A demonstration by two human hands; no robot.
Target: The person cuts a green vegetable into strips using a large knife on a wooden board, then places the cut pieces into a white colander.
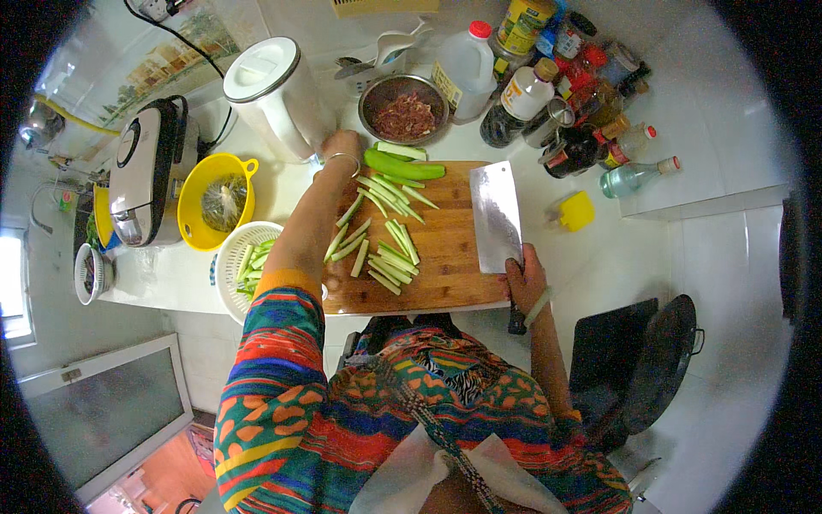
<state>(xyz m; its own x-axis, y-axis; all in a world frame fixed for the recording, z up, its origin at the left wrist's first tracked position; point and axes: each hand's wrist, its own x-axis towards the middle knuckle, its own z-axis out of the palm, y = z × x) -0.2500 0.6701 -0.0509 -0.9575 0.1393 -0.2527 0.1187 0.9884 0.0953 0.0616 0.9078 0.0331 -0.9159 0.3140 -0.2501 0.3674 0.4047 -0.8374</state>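
My right hand (528,276) grips the dark handle of a Chinese cleaver (498,218), whose broad blade lies over the right edge of the wooden cutting board (446,257). My left hand (341,142) reaches to the board's far left corner, beside the base of a white lidded pitcher (276,96). Its fingers are hidden, so I cannot tell whether they hold anything. Cut green vegetable strips (392,263) lie scattered over the board. Larger green pieces (404,168) rest at its far edge. More cut strips fill a white colander (232,283), partly covered by my left arm.
Behind the board stand a metal bowl of raw sliced meat (404,115) and a plastic jug (465,74). Several sauce bottles (520,96) crowd the back right, near a yellow object (577,211). Leftward are a yellow colander (192,212) and a rice cooker (142,173).
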